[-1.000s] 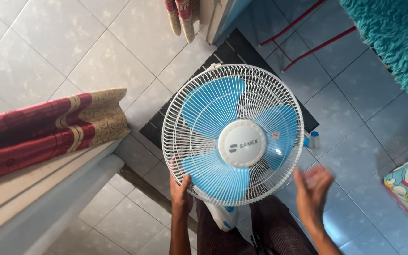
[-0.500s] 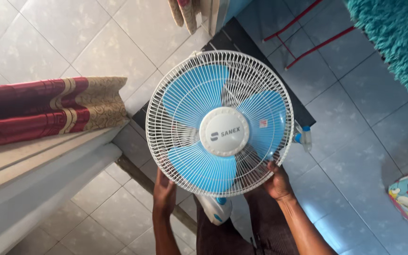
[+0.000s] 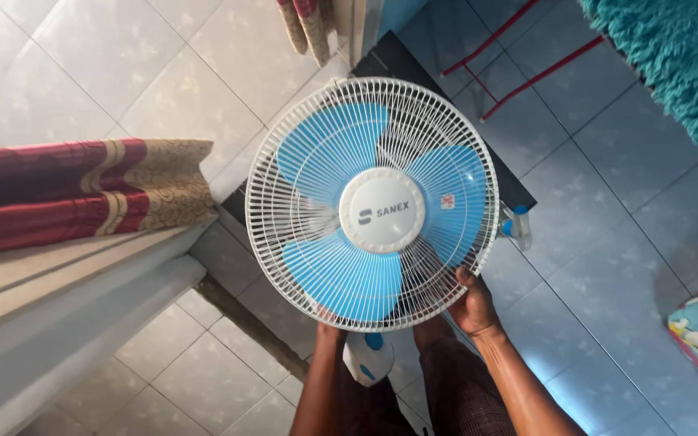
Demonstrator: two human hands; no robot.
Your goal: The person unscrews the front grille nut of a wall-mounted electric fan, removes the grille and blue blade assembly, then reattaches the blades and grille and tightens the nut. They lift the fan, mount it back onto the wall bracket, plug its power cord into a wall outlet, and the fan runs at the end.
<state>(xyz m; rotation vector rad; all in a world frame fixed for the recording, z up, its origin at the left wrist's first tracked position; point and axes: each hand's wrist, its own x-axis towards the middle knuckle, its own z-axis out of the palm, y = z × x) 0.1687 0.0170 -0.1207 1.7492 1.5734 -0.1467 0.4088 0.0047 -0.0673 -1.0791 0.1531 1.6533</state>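
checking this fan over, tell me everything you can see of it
The fan has a round white wire grille, three light blue blades that look plastic, and a white centre cap. It faces up at the camera, above the tiled floor. The right hand grips its lower right rim; the left hand meets the bottom edge.

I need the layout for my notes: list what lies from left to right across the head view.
Red and tan patterned cloth → left hand → white fan with blue blades → right hand → small bottle → teal shaggy rug.
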